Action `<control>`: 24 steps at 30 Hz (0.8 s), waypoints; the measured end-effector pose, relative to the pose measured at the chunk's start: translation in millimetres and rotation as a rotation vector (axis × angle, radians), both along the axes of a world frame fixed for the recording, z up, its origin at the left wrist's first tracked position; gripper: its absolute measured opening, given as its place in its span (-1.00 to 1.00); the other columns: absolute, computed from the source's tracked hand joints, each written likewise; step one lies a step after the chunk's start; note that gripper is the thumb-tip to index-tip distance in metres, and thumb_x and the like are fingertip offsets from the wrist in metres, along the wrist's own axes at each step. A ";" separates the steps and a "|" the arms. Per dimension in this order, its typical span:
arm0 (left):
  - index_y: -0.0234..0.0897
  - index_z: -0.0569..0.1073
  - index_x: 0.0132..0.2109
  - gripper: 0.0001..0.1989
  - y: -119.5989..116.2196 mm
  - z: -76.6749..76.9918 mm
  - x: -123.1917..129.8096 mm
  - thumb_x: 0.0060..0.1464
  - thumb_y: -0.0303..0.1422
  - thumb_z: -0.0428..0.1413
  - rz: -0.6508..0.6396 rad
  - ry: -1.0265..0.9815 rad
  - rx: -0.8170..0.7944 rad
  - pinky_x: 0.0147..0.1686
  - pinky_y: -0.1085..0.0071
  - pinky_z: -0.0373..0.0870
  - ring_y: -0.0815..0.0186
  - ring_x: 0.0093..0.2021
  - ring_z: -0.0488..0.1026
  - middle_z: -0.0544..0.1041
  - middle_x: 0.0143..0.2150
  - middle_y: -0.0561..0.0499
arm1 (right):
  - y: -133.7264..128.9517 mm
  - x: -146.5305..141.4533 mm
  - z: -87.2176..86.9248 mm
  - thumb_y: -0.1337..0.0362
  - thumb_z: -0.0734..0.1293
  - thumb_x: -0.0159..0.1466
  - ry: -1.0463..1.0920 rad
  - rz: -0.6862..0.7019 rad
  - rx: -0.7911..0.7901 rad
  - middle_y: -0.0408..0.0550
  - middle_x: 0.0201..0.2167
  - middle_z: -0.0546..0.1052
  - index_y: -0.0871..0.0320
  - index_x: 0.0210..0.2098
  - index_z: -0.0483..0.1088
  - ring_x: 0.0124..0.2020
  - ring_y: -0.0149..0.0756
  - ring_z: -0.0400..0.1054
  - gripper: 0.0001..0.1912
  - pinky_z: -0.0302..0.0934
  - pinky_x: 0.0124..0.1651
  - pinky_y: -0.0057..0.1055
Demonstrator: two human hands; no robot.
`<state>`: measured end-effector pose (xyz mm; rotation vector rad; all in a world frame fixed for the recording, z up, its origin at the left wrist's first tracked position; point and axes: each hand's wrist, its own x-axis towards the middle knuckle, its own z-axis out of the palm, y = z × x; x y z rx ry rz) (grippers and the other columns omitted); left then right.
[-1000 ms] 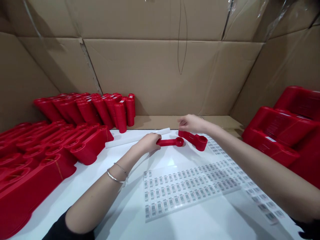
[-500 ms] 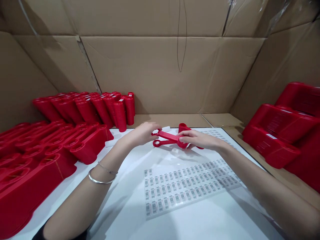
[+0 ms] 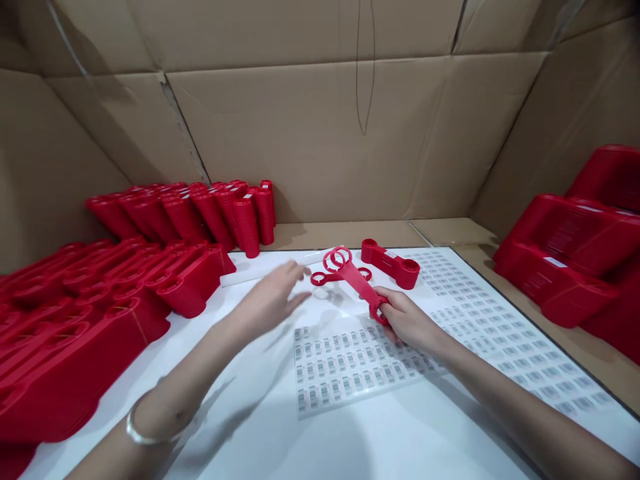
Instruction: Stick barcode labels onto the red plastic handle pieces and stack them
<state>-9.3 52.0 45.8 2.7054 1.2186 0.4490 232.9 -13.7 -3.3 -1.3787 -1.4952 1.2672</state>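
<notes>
The right hand (image 3: 407, 320) pinches the near ring end of a red moulded plastic handle (image 3: 356, 279) between thumb and fingers, while the handle's far part crosses a thinner red ring-ended strip (image 3: 320, 279) on the white counter (image 3: 430, 433). The piece looks light and stiff, its smooth surface perhaps slippery, so the solid bar or a ring is likely the surest hold. The left hand (image 3: 270, 300), spread and touching nothing, has let go since the earlier frame, when both hands lay on the handle; the handle now angles toward the barcode label sheet (image 3: 350, 373).
</notes>
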 end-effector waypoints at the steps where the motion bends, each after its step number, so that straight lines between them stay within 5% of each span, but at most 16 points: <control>1: -0.21 0.29 0.03 -0.66 -8.4 -4.9 -2.2 0.12 -0.24 0.01 -0.023 0.050 -0.084 -0.08 0.29 0.30 0.17 -0.05 0.35 0.36 -0.05 -0.08 | -1.1 -1.4 0.1 0.43 0.04 0.12 0.003 -0.001 -0.002 -0.32 -0.70 0.14 0.12 -0.45 0.14 -0.78 -0.52 0.09 -0.87 -0.06 -0.72 -0.56; 4: -0.21 0.32 0.04 -0.57 -28.6 -21.0 -1.9 0.03 -0.19 0.09 -0.004 0.149 -0.240 -0.15 0.32 0.30 0.14 -0.07 0.35 0.38 -0.06 -0.09 | -7.8 -10.3 0.0 0.45 0.03 0.12 0.025 0.016 0.011 -0.30 -0.67 0.18 0.13 -0.36 0.21 -0.74 -0.51 0.13 -0.80 -0.02 -0.69 -0.57; 10: -0.26 0.42 -0.27 -0.78 -31.6 -42.5 10.3 0.05 -0.19 0.07 0.070 0.118 -0.250 -0.25 0.32 0.29 0.17 -0.23 0.38 0.42 -0.24 -0.07 | -21.8 -31.8 -7.7 0.47 0.03 0.13 0.070 0.072 0.038 -0.26 -0.57 0.25 0.10 -0.01 0.28 -0.72 -0.53 0.11 -0.52 0.04 -0.67 -0.56; 15: -0.24 0.41 -0.32 -0.88 -32.3 -40.1 12.3 0.08 -0.36 0.00 0.082 0.056 -0.291 -0.27 0.34 0.29 0.24 -0.27 0.40 0.43 -0.24 -0.02 | -21.5 -32.1 -12.1 0.47 0.02 0.16 0.057 0.045 0.009 -0.25 -0.57 0.27 0.02 0.18 0.16 -0.73 -0.52 0.12 -0.39 0.07 -0.68 -0.55; 24: -0.25 0.42 -0.26 -0.85 -35.1 -34.9 12.0 0.11 -0.35 -0.03 0.085 0.091 -0.306 -0.20 0.30 0.29 0.16 -0.14 0.37 0.42 -0.15 -0.07 | -18.9 -29.9 -13.5 0.50 0.03 0.12 0.041 0.047 -0.061 -0.27 -0.63 0.22 0.06 0.17 0.19 -0.75 -0.51 0.12 -0.37 0.07 -0.74 -0.59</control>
